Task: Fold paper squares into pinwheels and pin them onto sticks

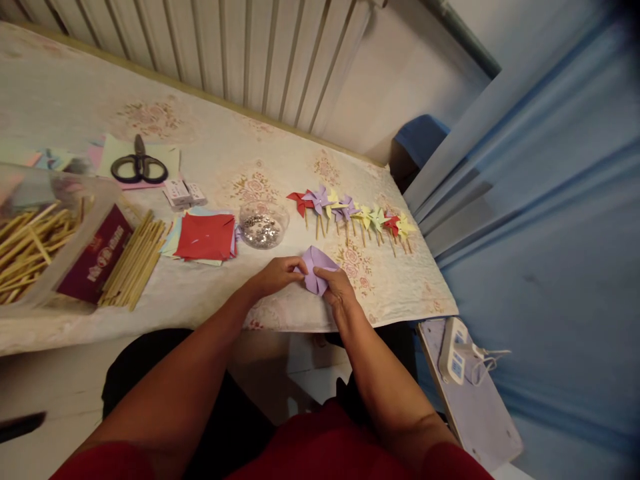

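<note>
Near the table's front edge, a purple paper pinwheel (315, 280) without a stick is held between both hands. My left hand (280, 273) pinches its left side with thumb and fingertips. My right hand (337, 283) grips its right side, the thumb lying on top near the centre and the other fingers hidden beneath. Just behind the hands stands a clear round dish (263, 225) of small shiny metal pieces. To the left lies a stack of cut paper squares (206, 237), red on top. Several finished pinwheels on sticks (350, 212) lie in a row behind and to the right.
Loose wooden sticks (135, 260) lie beside a clear plastic container (95, 267) of more sticks at left. Black-handled scissors (139, 167) rest on paper sheets near small white boxes (184, 193). A power strip (454, 350) sits on a stool (480, 407) by the blue curtain (525, 220).
</note>
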The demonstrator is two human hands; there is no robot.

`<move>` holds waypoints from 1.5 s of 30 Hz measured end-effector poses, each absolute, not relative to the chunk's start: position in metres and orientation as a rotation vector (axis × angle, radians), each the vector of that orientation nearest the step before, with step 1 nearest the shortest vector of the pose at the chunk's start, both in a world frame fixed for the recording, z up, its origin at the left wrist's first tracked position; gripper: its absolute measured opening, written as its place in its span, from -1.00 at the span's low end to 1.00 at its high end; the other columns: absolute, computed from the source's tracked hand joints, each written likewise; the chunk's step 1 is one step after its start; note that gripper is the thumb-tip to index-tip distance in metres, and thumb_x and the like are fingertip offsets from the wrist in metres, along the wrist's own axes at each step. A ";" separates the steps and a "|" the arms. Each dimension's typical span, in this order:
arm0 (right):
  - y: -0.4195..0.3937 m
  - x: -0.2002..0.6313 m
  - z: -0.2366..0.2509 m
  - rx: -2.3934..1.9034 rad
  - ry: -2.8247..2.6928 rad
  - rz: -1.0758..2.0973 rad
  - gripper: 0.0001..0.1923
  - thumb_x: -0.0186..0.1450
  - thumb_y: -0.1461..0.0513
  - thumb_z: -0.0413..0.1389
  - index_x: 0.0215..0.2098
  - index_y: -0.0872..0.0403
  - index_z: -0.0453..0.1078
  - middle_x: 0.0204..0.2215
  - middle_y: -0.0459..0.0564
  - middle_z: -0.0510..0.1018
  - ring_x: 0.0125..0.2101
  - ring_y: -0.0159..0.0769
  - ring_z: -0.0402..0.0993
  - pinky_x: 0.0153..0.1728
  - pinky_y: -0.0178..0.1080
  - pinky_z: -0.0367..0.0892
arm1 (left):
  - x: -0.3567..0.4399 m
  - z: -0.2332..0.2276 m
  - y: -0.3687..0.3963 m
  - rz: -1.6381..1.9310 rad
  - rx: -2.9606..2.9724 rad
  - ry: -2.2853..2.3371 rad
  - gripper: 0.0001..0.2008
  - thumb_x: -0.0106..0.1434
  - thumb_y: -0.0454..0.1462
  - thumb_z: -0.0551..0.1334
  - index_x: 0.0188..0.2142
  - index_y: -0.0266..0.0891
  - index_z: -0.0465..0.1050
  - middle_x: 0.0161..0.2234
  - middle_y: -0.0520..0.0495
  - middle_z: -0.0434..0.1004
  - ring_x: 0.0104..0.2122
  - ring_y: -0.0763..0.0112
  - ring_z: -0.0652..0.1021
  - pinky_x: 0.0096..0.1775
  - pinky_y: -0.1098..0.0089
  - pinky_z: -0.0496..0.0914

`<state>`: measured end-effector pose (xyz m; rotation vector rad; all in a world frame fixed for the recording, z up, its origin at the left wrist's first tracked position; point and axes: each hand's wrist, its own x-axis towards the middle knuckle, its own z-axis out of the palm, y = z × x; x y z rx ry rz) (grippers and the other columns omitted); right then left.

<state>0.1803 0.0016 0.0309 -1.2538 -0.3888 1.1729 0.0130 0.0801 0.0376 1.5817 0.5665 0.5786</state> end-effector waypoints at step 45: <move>-0.002 0.176 0.026 -1.248 -0.478 1.216 -0.65 -0.09 0.37 0.32 -0.30 0.10 0.52 -0.42 -0.09 0.67 -0.43 -0.28 0.55 -0.26 -0.24 0.50 | 0.028 0.027 0.069 0.613 1.510 0.750 -0.87 0.10 -0.30 0.24 -0.52 -0.18 0.30 -0.57 0.07 0.44 -0.50 0.33 0.59 -0.41 0.38 0.46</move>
